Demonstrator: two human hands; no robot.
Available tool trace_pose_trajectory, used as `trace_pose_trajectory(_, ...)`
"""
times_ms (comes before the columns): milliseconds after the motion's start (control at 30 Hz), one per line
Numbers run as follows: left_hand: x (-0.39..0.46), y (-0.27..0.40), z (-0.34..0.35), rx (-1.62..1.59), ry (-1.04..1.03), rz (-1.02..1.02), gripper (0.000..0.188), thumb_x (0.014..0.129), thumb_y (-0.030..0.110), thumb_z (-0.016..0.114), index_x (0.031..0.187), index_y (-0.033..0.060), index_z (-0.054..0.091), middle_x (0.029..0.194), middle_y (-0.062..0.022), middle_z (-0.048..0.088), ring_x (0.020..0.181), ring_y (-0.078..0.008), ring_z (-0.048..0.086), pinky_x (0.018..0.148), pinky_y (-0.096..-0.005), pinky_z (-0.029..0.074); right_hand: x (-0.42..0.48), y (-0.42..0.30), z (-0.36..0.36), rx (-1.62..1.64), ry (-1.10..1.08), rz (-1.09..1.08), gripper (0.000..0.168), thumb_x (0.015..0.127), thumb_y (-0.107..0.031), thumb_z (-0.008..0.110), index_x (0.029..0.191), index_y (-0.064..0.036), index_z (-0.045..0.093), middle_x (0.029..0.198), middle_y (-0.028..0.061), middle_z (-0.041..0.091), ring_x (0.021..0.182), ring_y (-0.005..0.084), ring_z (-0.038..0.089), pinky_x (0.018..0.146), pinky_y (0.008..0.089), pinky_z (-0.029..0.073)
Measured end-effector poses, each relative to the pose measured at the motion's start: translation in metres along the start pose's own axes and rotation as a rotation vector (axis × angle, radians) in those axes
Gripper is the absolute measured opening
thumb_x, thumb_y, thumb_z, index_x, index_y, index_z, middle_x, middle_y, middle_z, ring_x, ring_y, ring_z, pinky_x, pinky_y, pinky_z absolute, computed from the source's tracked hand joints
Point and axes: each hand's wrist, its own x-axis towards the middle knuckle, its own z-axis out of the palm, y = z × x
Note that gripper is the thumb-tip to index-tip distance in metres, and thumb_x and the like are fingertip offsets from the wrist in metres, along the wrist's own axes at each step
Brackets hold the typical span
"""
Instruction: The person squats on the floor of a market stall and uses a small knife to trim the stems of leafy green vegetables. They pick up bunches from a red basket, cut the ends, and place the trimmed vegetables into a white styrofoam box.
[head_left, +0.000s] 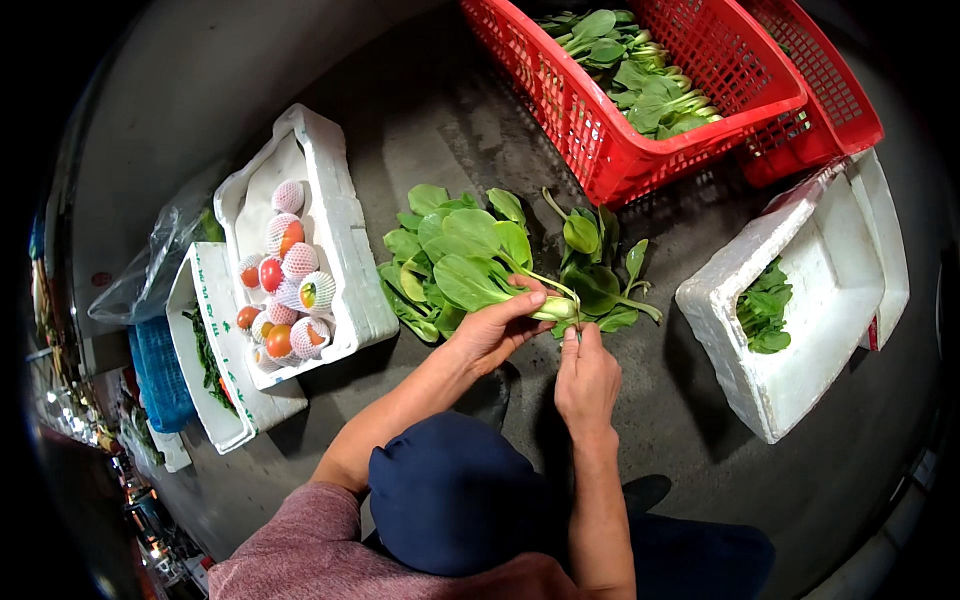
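Observation:
My left hand (499, 322) grips a head of leafy greens, like bok choy (480, 281), near its pale base, with the leaves pointing up and to the left. At the cut end of that base, my right hand (587, 371) has its thumb and fingers closed on something small and thin, mostly hidden; what it is cannot be made out. Beyond my left hand lies a pile of similar greens (412, 300) on the dark floor. Loose leaves (592, 289) lie on the floor just beyond my right hand, some of them dark or curled.
A red plastic crate (592, 150) with heads of greens stands at the upper right, another red crate (847, 112) beside it. A white foam box (720, 330) holding some leaves is at right. Another foam box (360, 255) with net-wrapped tomatoes (279, 341) stands left.

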Motion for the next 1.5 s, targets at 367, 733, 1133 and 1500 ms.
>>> trace_pose_trajectory(367,0.0,0.004,0.005,0.234,-0.225,0.176,0.037,0.083,0.007,0.077,0.114,0.0051,0.057,0.11,-0.0104,0.066,0.105,-0.0217,0.064,0.094,-0.0366,0.052,-0.003,0.082,0.037,0.73,0.004,0.488,0.033,0.102,-0.03,0.053,0.094,0.0,0.062,0.065,0.0028,0.057,0.05,0.0095,0.045,0.047,0.0282,0.036)
trace_pose_trajectory(733,0.013,-0.009,0.001,0.431,-0.212,0.134,0.058,0.075,0.014,0.086,0.124,0.0015,0.058,0.117,-0.0085,0.066,0.109,-0.0202,0.062,0.097,-0.0361,0.05,0.006,0.035,-0.009,1.146,-0.125,0.44,0.024,0.094,-0.014,0.069,0.111,-0.001,0.058,0.069,-0.0047,0.051,0.047,0.0016,0.038,0.039,0.0188,0.028)
trace_pose_trajectory(1133,0.012,-0.018,0.001,0.489,0.015,0.089,0.035,0.081,0.016,0.083,0.107,-0.0016,0.067,0.1,-0.0078,0.071,0.09,-0.0137,0.065,0.085,-0.0309,0.051,0.002,0.043,0.007,1.191,-0.114,0.546,0.022,0.095,-0.015,0.067,0.108,0.001,0.059,0.068,-0.0034,0.05,0.045,0.0016,0.037,0.039,0.0194,0.026)
trace_pose_trajectory(1500,0.01,-0.01,0.009,0.782,0.081,0.368,0.047,0.081,0.019,0.084,0.114,-0.0037,0.061,0.103,-0.0067,0.067,0.092,-0.0149,0.063,0.083,-0.0301,0.052,0.01,0.066,-0.002,0.186,0.222,0.217,0.038,0.087,-0.02,0.072,0.117,0.002,0.063,0.108,0.0171,0.068,0.102,0.0318,0.065,0.09,0.0392,0.049)
